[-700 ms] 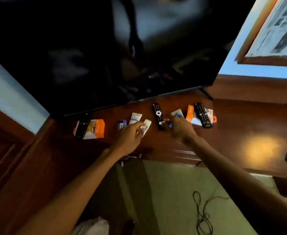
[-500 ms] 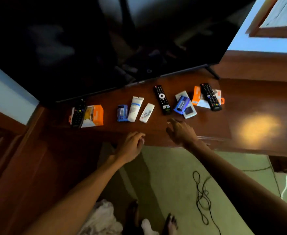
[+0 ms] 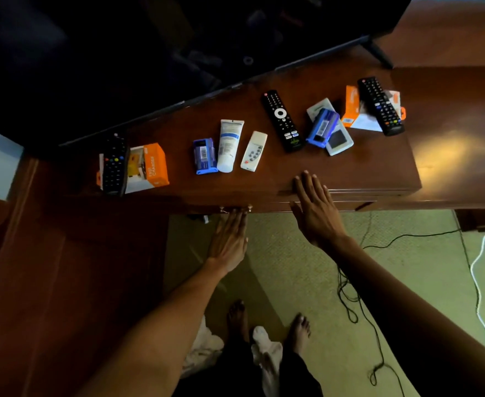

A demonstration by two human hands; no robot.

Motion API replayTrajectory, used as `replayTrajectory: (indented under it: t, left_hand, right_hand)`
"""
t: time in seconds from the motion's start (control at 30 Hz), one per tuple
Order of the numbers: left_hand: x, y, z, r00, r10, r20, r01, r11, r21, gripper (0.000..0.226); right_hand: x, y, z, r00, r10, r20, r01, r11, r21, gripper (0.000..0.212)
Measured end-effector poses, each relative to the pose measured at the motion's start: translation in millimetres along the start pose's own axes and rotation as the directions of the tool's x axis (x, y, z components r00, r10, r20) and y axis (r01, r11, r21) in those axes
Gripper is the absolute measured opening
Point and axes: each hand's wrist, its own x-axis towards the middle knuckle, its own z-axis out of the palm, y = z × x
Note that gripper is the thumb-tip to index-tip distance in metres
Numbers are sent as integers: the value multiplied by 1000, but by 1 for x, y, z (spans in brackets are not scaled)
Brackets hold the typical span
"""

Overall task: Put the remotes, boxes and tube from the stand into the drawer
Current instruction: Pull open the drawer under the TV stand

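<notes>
On the wooden stand (image 3: pixel 364 164) lie a black remote (image 3: pixel 114 164) on an orange box (image 3: pixel 149 164), a small blue box (image 3: pixel 204 156), a white tube (image 3: pixel 228 144), a small white remote (image 3: pixel 253 151), a long black remote (image 3: pixel 283 120), a blue box (image 3: pixel 323 127) over a pale device (image 3: pixel 339 141), and another black remote (image 3: pixel 380 106) on an orange box (image 3: pixel 351 106). My left hand (image 3: pixel 230 239) reaches with straight fingers to the brass drawer handle (image 3: pixel 235 209). My right hand (image 3: pixel 314 209) lies open on the stand's front edge. The drawer looks closed.
A large dark TV (image 3: pixel 164 53) stands behind the items. Black cables (image 3: pixel 359 305) and a white cord (image 3: pixel 477 282) trail over the green carpet. My bare feet (image 3: pixel 267 325) and crumpled white cloth (image 3: pixel 204 348) are below. Wooden cabinetry (image 3: pixel 49 282) is at left.
Both hands drew back from the items to the stand's front edge. The left hand dropped below the top to the drawer handle. The view tilted downward.
</notes>
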Motion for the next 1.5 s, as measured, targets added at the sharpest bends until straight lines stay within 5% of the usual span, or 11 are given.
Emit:
replayTrajectory:
  t: [0.47, 0.83, 0.97, 1.13, 1.27, 1.4, 1.5]
  left_hand:
    - [-13, 9, 21, 999, -20, -36, 18, 999, -40, 108]
    - [-46, 17, 33, 999, -4, -49, 2, 999, -34, 104]
    - [-66, 30, 33, 998, -2, -62, -2, 998, -57, 80]
    - [-73, 37, -12, 925, -95, -368, -37, 942, -335, 39]
    - [-52, 14, -42, 787, -94, -610, -101, 955, -278, 36]
    - [-29, -22, -43, 935, -88, -344, 51, 992, -115, 67]
    - [-23, -35, -34, 966, -76, -245, 76, 997, -9, 72]
  right_hand:
    - [-6, 7, 11, 998, -45, -45, 43, 998, -47, 62]
    - [-9, 5, 10, 999, -52, -2, 52, 998, -48, 65]
    - [-23, -8, 6, 998, -2, -57, 5, 999, 43, 57]
    - [-41, -19, 3, 989, -55, -140, 62, 997, 45, 36]
    - [-35, -9, 12, 998, -54, -42, 56, 997, 54, 41]
    - [-23, -6, 22, 997, -11, 82, 8, 999, 32, 64]
    - [-26, -6, 27, 997, 2, 79, -4, 1000, 26, 67]
